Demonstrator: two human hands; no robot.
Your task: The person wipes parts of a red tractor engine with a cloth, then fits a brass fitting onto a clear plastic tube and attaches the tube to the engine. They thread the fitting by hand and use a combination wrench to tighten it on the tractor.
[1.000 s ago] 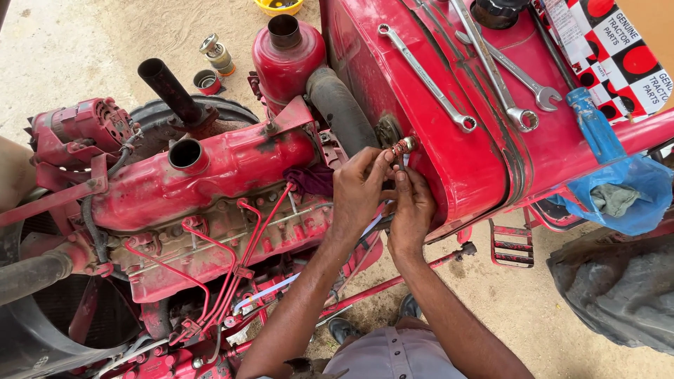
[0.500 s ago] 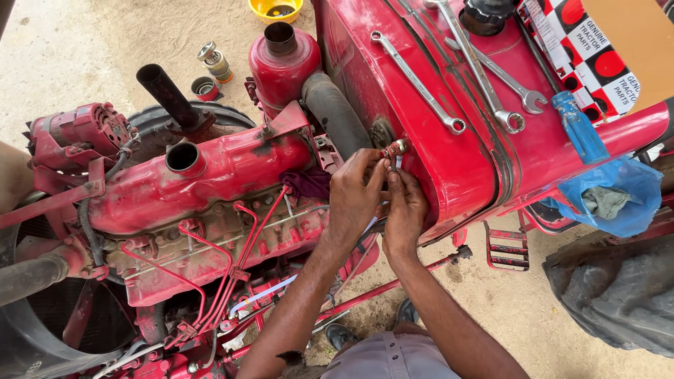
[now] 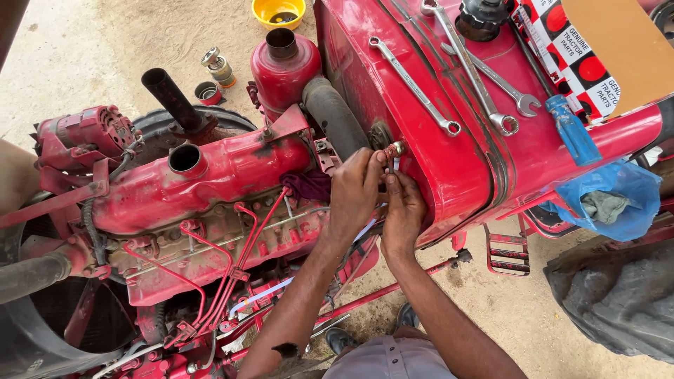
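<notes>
Pinching the small brass fitting [image 3: 395, 149] at the side of the red tank [image 3: 435, 105], just right of frame centre, our left hand [image 3: 354, 193] has its fingertips closed on it, while our right hand [image 3: 404, 210] sits just below, fingers narrowed around the thin stem under it. Compared with a moment ago both hands have barely shifted, so we judge the fitting is being seated or turned. Spanners [image 3: 414, 88] lie on the tank above; the red engine [image 3: 210, 175] fills the left.
</notes>
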